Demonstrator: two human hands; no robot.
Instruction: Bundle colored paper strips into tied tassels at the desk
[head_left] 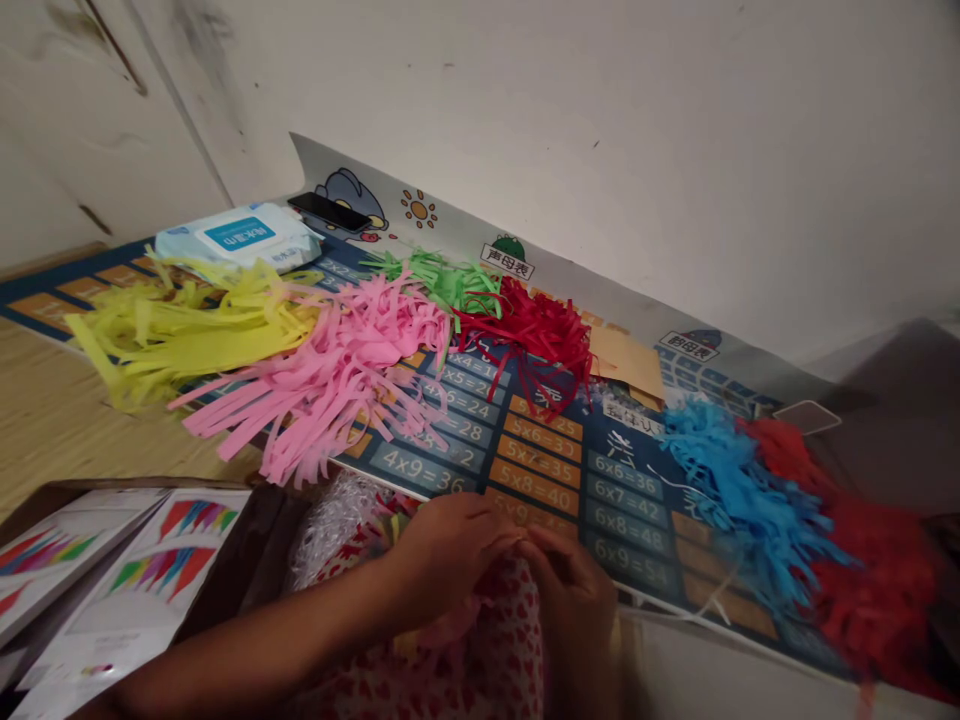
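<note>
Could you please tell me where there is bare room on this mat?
The widest free patch of the multiplication mat lies between pink tassels and blue tassels, with crimson tassels behind and left hand and right hand in front. A smaller one lies left of the yellow tassels. Wipes pack, yellow, pink and green tassels crowd the back left.

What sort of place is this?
Probably a corner of a home used for handicraft: pink tassels lie on a multiplication chart against a wall, with a pack of wipes nearby.
</note>
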